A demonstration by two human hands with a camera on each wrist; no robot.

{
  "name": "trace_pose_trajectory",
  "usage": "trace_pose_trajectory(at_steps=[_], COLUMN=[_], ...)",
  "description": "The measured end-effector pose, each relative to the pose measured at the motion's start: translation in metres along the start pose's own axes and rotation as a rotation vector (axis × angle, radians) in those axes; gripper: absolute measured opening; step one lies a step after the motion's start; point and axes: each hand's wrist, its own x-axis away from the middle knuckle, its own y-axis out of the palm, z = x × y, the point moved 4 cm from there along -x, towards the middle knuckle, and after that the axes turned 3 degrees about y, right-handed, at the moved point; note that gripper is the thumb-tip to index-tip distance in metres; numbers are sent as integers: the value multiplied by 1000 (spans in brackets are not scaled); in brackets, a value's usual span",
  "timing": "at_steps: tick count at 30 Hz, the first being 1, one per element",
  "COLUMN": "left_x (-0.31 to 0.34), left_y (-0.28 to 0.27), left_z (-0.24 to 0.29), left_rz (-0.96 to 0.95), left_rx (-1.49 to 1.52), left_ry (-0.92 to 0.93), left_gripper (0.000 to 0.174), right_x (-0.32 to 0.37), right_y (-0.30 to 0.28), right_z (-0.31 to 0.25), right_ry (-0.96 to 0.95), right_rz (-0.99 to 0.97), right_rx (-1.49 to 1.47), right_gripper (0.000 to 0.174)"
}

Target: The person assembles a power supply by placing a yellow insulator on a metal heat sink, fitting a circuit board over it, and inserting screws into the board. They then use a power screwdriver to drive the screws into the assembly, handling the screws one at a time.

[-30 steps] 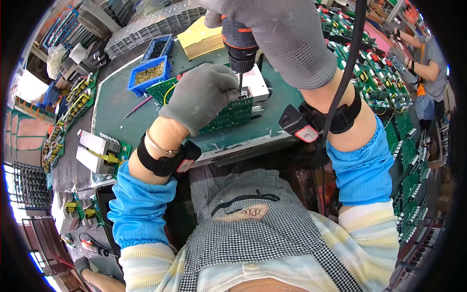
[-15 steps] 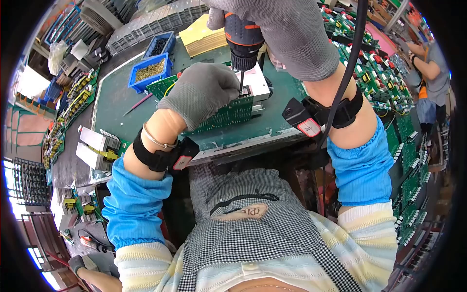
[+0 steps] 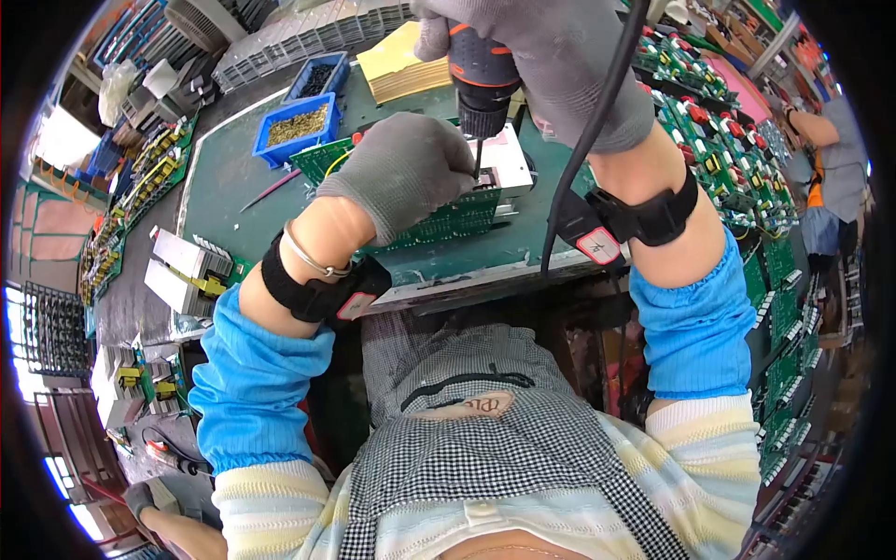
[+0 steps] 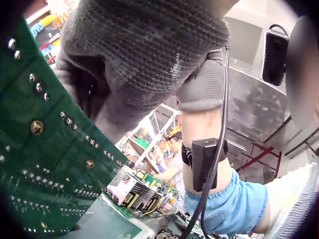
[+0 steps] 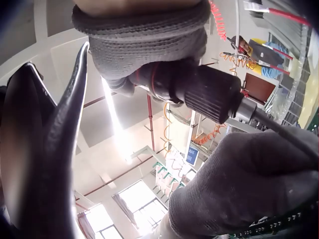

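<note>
My gloved right hand (image 3: 574, 75) grips a black and orange power screwdriver (image 3: 483, 84) from above, its bit pointing straight down. The bit (image 3: 480, 159) meets the top of an assembly: a green circuit board (image 3: 453, 224) standing on edge with a white part (image 3: 511, 163) behind it. My gloved left hand (image 3: 406, 177) holds the board by its upper edge, fingers curled close beside the bit. Solder joints and brass-coloured screws show on the board's face (image 4: 55, 149) in the left wrist view. The bit's tip is hidden by the left hand in the right wrist view.
Blue bins of brass-coloured screws (image 3: 297, 129) and dark parts (image 3: 317, 82) stand behind, beside stacked yellow sheets (image 3: 401, 65). A purple pen-like stick (image 3: 271, 190) lies on the green mat. Many boards (image 3: 714, 140) fill the right side. A black cable (image 3: 597, 112) hangs by my right arm.
The head view has shifted slightly, so the bench appears further right. The black cable has swung left across my right wrist. Both hands keep their holds, and the bit stays down at the assembly.
</note>
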Motion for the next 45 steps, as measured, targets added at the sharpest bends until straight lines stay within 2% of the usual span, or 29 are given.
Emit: trace_pose_trajectory(at_steps=[3,4,5,6,7,8,9,10,11,12,13,14,15,16,19,22,23,26,27,29,30,31,32,34,37,40,41,45], left_x=[6,11,22,35,52,71,89,107,119,128,134,132,125,118,98,81,83,95,102,117,126,134,137,141,133,120,120,108], left_y=[-1,-2,-13,-25,-46,-61,-73,-78,-67,-51,-41,-32,-21,-10,1,11,12,9,-2,-18,-24,-31,-29,-24,-14,-1,1,10], left_z=[-6,-13,-22,-30,-41,-61,-89,-123,-155,-188,-207,-207,-202,-197,-182,-198,-200,-209,-205,-199,-193,-172,-162,-144,-90,-73,-65,-50], left_rz=[35,68,269,465,554,692,751,810,730,648,560,461,360,255,230,17,5,257,387,554,631,726,744,770,649,543,536,491], left_rx=[25,136,207,274,377,442,407,374,273,175,80,70,60,51,-238,-443,-458,-240,-172,379,659,796,970,1317,1628,1623,1631,1520], left_ry=[66,28,78,133,35,-169,-251,-330,-381,-430,-477,-504,-527,-546,-294,-354,-361,-238,-240,-433,-526,-429,-339,-149,-48,56,-5,21], left_gripper=[18,19,19,20,21,23,23,22,23,24,25,25,26,26,23,18,17,17,15,18,19,26,27,29,29,34,43,51], right_x=[2,1,0,0,0,-2,-2,-5,-6,-4,-4,-5,-6,-7,-10,-8,-7,-7,-8,-10,-8,-6,-3,5,15,19,20,29], right_y=[-2,1,4,2,-1,-3,-5,-1,-7,-2,-1,-4,-9,-9,-6,-8,-10,-9,-14,-23,-23,-24,-24,-25,-22,-10,-8,-9], right_z=[7,9,9,13,17,21,23,27,27,25,26,27,28,28,26,25,24,15,7,-8,-11,-14,-16,-16,-10,-5,-6,-4], right_ry=[-56,-65,-72,-58,-54,-59,-61,-154,-221,-325,-273,-218,-286,-256,-199,-184,-176,-186,-216,-259,-329,-400,-470,-520,-548,-560,-557,-553], right_rz=[55,142,230,223,183,131,79,76,-10,44,75,108,63,56,71,103,93,10,-78,-259,-271,-287,-307,-197,-105,-153,-156,-96], right_rx=[100,113,126,139,151,164,196,116,207,317,302,287,369,348,324,353,335,286,231,112,40,-33,-103,-180,-252,-324,-355,-345], right_gripper=[41,39,37,33,29,27,26,23,23,21,20,20,20,19,19,22,24,31,34,40,39,38,38,38,40,46,47,50])
